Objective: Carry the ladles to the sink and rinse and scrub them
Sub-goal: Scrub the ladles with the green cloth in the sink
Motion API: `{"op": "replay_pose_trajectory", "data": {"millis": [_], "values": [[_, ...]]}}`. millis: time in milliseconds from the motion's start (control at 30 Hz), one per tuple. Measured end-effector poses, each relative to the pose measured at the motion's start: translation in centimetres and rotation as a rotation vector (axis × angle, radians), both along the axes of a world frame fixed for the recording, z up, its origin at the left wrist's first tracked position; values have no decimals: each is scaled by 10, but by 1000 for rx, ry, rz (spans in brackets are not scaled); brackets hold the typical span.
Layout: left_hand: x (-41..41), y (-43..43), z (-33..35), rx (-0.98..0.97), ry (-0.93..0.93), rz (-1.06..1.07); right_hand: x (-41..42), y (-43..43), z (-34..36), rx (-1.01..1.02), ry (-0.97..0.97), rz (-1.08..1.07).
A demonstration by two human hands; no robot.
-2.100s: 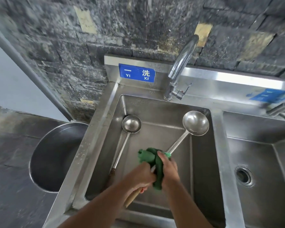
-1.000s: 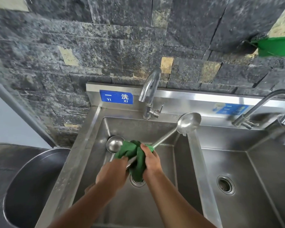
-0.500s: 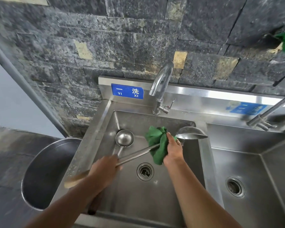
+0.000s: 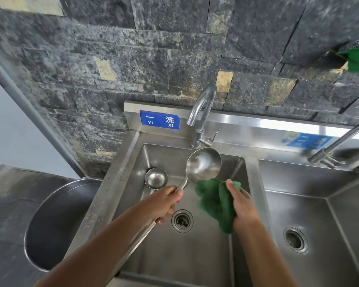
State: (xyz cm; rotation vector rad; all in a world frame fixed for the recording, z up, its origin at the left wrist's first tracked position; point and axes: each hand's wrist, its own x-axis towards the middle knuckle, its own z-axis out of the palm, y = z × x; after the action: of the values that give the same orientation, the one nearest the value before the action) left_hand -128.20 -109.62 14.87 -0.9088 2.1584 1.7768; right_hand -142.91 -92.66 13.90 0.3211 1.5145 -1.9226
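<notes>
My left hand (image 4: 164,204) grips the metal shaft of a large steel ladle (image 4: 203,163) and holds it over the left sink basin (image 4: 195,255), bowl up and open toward me, just below the tap (image 4: 201,112). A green scrubbing cloth (image 4: 214,200) is bunched in my right hand (image 4: 241,206), its top edge touching the ladle bowl's lower rim. At the basin's far left a smaller ladle (image 4: 155,178) lies with its handle mostly hidden behind my left hand.
A drain (image 4: 182,221) sits in the basin floor between my hands. To the right is a second basin (image 4: 319,224) with its own tap (image 4: 338,143). A large round steel pot (image 4: 56,222) stands on the floor left of the sink. No water runs from the tap.
The large ladle has swung from lying across the basin to pointing up toward the tap, bowl now facing me. The cloth slid off the shaft to just under the bowl.
</notes>
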Motion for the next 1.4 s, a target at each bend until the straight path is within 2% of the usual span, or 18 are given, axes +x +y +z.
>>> {"op": "replay_pose_trajectory", "data": {"millis": [67,133,200,233,333,400,467,567,700,833,967,1100,1167,1333,1400], "values": [[1,0,1,95,-13,22,-4,-5,8,-91,28,-161],[-1,5,2,130,-18,18,-5,-17,20,-166,90,-236],[-5,13,3,139,0,5,-1,-30,30,-226,259,-185],[-7,17,5,159,12,5,4,-37,35,-204,410,-106],[-7,26,14,240,35,-12,13,-49,36,101,954,271],[-4,29,16,222,50,-42,9,-52,28,288,1191,466],[1,32,15,170,57,-45,5,-52,19,411,1282,582],[4,37,6,70,41,16,6,-55,11,512,1384,563],[10,43,-3,5,4,14,0,-56,3,686,1630,588],[12,43,0,-66,-24,38,-10,-52,7,1057,1777,700],[7,38,4,-90,-49,40,-17,-51,14,1291,1799,766],[3,33,1,-114,-56,70,-13,-57,16,1339,1704,786],[0,33,2,-134,-33,76,-8,-62,16,1221,1532,697],[13,30,8,-168,-48,-41,7,-58,11,725,914,599],[19,33,8,-165,-46,-65,13,-60,9,624,795,538]]}}
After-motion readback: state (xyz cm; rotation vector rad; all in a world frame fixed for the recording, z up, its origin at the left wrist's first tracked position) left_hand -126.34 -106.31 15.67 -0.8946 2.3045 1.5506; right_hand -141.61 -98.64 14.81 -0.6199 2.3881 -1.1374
